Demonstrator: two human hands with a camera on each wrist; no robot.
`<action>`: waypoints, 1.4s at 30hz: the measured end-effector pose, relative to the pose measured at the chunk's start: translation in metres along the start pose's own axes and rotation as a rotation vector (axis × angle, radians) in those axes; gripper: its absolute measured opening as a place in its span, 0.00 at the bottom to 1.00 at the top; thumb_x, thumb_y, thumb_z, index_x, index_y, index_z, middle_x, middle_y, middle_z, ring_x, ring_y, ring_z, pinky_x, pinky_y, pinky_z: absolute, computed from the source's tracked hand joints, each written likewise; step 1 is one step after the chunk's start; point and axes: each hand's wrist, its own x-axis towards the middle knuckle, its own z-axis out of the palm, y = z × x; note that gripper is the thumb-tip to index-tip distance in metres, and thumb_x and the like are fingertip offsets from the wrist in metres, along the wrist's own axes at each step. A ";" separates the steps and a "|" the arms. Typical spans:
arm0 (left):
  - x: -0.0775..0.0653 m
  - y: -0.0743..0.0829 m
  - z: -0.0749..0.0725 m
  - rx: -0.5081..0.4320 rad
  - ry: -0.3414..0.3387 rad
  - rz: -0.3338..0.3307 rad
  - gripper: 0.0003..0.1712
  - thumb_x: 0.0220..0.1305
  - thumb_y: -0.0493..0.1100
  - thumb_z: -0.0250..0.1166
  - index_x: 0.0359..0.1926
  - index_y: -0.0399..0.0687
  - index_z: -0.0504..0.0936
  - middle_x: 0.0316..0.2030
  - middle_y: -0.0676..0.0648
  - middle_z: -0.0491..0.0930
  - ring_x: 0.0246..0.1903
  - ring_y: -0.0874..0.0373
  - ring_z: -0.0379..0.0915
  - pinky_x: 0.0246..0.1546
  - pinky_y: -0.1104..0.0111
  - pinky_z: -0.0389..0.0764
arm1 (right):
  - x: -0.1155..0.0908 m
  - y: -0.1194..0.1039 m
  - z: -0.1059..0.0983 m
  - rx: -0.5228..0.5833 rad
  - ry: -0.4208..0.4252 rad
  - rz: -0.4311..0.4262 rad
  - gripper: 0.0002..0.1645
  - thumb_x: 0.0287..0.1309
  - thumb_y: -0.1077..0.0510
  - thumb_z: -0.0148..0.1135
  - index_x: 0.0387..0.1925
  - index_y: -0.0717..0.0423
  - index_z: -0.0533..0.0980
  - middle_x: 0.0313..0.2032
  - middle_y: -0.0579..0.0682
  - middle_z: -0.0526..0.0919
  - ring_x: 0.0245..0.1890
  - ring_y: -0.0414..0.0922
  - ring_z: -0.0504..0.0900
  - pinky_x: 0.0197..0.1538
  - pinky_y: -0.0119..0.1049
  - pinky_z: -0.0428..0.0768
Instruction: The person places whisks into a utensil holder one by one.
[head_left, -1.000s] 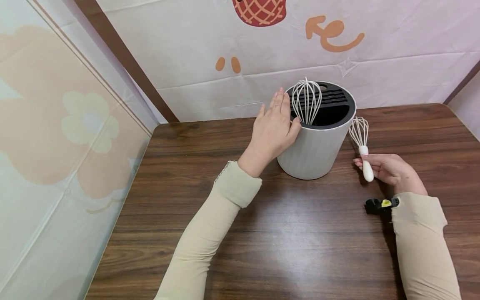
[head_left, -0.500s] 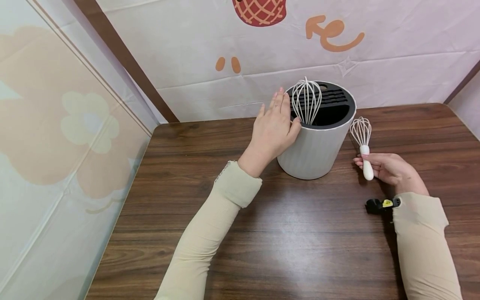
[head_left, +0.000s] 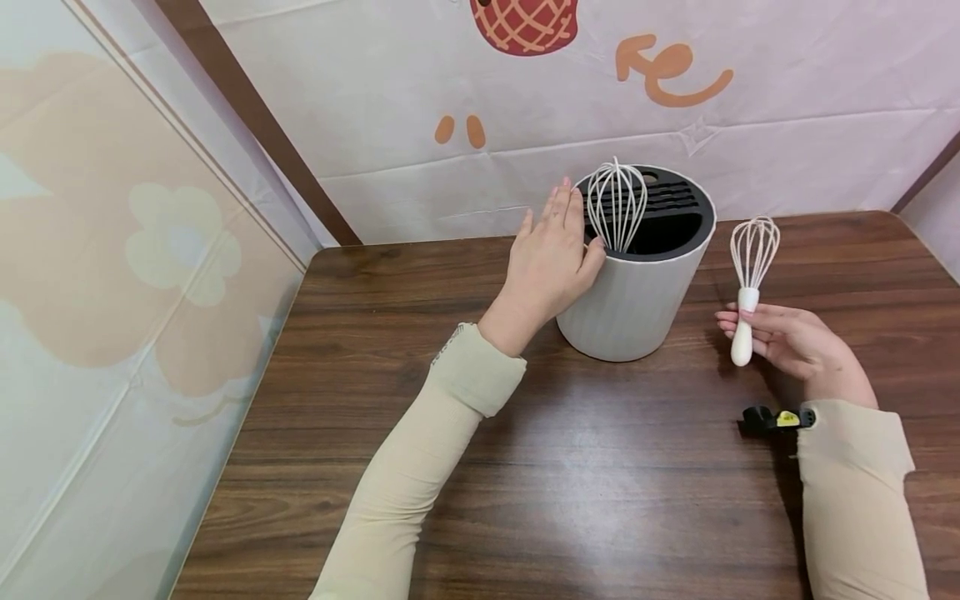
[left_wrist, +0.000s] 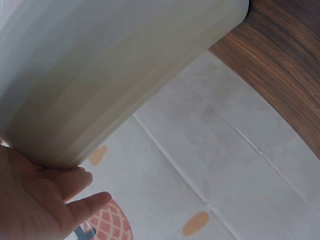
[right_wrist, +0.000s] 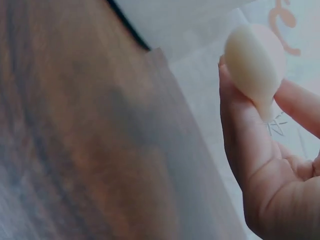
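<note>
A pale utensil holder (head_left: pixel 626 312) with a black slotted top stands at the back of the table. One white whisk (head_left: pixel 617 204) stands in it, wire loops up. My left hand (head_left: pixel 546 254) rests against the holder's left rim, fingers straight and thumb at the front edge; the left wrist view shows the fingers (left_wrist: pixel 75 182) against the holder's upper wall. To the right of the holder, my right hand (head_left: pixel 798 342) pinches a smaller white whisk (head_left: pixel 743 340) by its handle, loops upward. The right wrist view shows the rounded handle end (right_wrist: pixel 254 60) between thumb and finger.
The brown wooden table (head_left: pixel 600 483) ends at a printed cloth backdrop (head_left: pixel 390 75) behind the holder. Another cloth panel (head_left: pixel 97 333) stands along the left side. A black strap piece (head_left: pixel 772 419) with a yellow label sticks out from the right cuff.
My right hand has moved a little to the right with the smaller whisk, whose loops now stand clear of the holder's side. The left hand stays on the rim.
</note>
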 end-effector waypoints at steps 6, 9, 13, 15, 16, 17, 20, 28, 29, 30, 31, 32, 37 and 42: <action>0.000 0.001 0.000 0.002 -0.011 0.002 0.38 0.71 0.56 0.36 0.73 0.38 0.47 0.73 0.44 0.44 0.72 0.57 0.37 0.68 0.56 0.47 | -0.005 -0.004 0.017 -0.001 0.043 -0.094 0.23 0.67 0.76 0.32 0.46 0.75 0.76 0.45 0.67 0.81 0.47 0.55 0.82 0.50 0.41 0.78; 0.000 0.001 0.000 0.002 -0.009 -0.001 0.37 0.71 0.56 0.36 0.73 0.38 0.47 0.73 0.44 0.43 0.72 0.57 0.37 0.68 0.57 0.47 | -0.005 -0.008 0.027 -0.033 0.076 -0.129 0.22 0.66 0.76 0.34 0.46 0.74 0.76 0.44 0.67 0.81 0.46 0.55 0.82 0.49 0.41 0.78; 0.000 0.001 -0.001 -0.001 -0.006 -0.002 0.37 0.71 0.56 0.36 0.73 0.38 0.48 0.73 0.44 0.44 0.72 0.57 0.37 0.68 0.57 0.47 | -0.006 -0.012 0.037 -0.073 0.081 -0.151 0.21 0.66 0.77 0.35 0.47 0.73 0.76 0.45 0.65 0.81 0.46 0.54 0.82 0.48 0.41 0.79; 0.000 0.001 -0.001 -0.004 -0.003 0.001 0.37 0.71 0.56 0.37 0.73 0.38 0.48 0.73 0.44 0.44 0.72 0.57 0.38 0.68 0.56 0.47 | -0.006 -0.015 0.043 -0.102 0.076 -0.165 0.21 0.66 0.77 0.35 0.47 0.73 0.76 0.45 0.65 0.82 0.45 0.53 0.83 0.48 0.40 0.79; 0.000 0.001 -0.001 -0.005 0.000 0.003 0.37 0.71 0.55 0.37 0.73 0.38 0.48 0.73 0.44 0.45 0.72 0.57 0.38 0.68 0.56 0.48 | -0.007 -0.016 0.045 -0.120 0.071 -0.172 0.21 0.66 0.77 0.36 0.47 0.73 0.77 0.45 0.64 0.82 0.45 0.53 0.83 0.48 0.39 0.79; 0.000 0.001 -0.002 -0.008 0.005 0.004 0.37 0.71 0.55 0.37 0.73 0.38 0.48 0.73 0.44 0.45 0.72 0.57 0.38 0.68 0.56 0.48 | -0.007 -0.017 0.047 -0.142 0.066 -0.182 0.21 0.66 0.77 0.36 0.47 0.72 0.77 0.45 0.64 0.82 0.45 0.52 0.83 0.47 0.39 0.79; 0.000 0.001 -0.002 -0.014 0.014 0.007 0.37 0.71 0.55 0.37 0.72 0.37 0.48 0.73 0.44 0.45 0.72 0.57 0.38 0.68 0.56 0.48 | -0.007 -0.021 0.053 -0.183 0.048 -0.204 0.21 0.66 0.77 0.36 0.47 0.72 0.77 0.44 0.63 0.83 0.45 0.51 0.83 0.47 0.38 0.79; -0.001 0.000 0.000 -0.024 0.008 0.002 0.37 0.70 0.55 0.38 0.72 0.37 0.48 0.73 0.44 0.44 0.72 0.57 0.38 0.68 0.56 0.48 | -0.004 -0.027 0.066 -0.176 0.043 -0.226 0.21 0.65 0.78 0.37 0.46 0.72 0.77 0.43 0.63 0.83 0.45 0.52 0.83 0.47 0.38 0.79; -0.002 -0.001 0.000 -0.029 0.016 0.003 0.37 0.71 0.55 0.38 0.72 0.37 0.49 0.73 0.44 0.45 0.72 0.56 0.38 0.68 0.55 0.48 | -0.004 -0.028 0.067 -0.191 0.048 -0.231 0.21 0.64 0.78 0.37 0.46 0.72 0.77 0.43 0.63 0.83 0.45 0.51 0.83 0.47 0.38 0.79; -0.002 -0.001 0.001 -0.034 0.021 0.004 0.37 0.71 0.55 0.38 0.72 0.37 0.49 0.73 0.43 0.45 0.72 0.56 0.39 0.68 0.55 0.48 | -0.004 -0.028 0.069 -0.212 0.055 -0.237 0.21 0.64 0.78 0.38 0.47 0.71 0.77 0.43 0.63 0.83 0.44 0.51 0.83 0.47 0.38 0.79; -0.002 -0.001 0.001 -0.038 0.024 0.006 0.37 0.71 0.55 0.38 0.72 0.37 0.49 0.73 0.43 0.45 0.72 0.56 0.39 0.68 0.55 0.48 | -0.005 -0.029 0.070 -0.228 0.062 -0.239 0.21 0.64 0.78 0.38 0.47 0.71 0.77 0.44 0.62 0.83 0.45 0.51 0.83 0.47 0.38 0.79; -0.003 -0.001 0.001 -0.038 0.025 0.007 0.37 0.71 0.55 0.38 0.72 0.37 0.49 0.73 0.43 0.45 0.72 0.56 0.39 0.68 0.55 0.48 | -0.005 -0.029 0.071 -0.238 0.065 -0.238 0.21 0.64 0.78 0.38 0.47 0.71 0.77 0.44 0.62 0.83 0.45 0.51 0.83 0.47 0.37 0.79; -0.003 0.000 0.000 -0.021 0.011 0.012 0.37 0.71 0.55 0.38 0.72 0.37 0.49 0.73 0.43 0.45 0.72 0.56 0.39 0.68 0.55 0.48 | -0.004 -0.031 0.076 -0.253 0.070 -0.226 0.21 0.64 0.79 0.38 0.46 0.70 0.77 0.43 0.61 0.83 0.45 0.50 0.83 0.47 0.37 0.79; -0.004 0.000 -0.002 -0.008 0.024 0.009 0.37 0.70 0.54 0.38 0.72 0.37 0.49 0.73 0.43 0.46 0.71 0.56 0.40 0.68 0.56 0.49 | -0.001 -0.032 0.081 -0.237 0.040 -0.240 0.21 0.64 0.79 0.38 0.46 0.71 0.77 0.44 0.62 0.83 0.46 0.51 0.83 0.48 0.38 0.79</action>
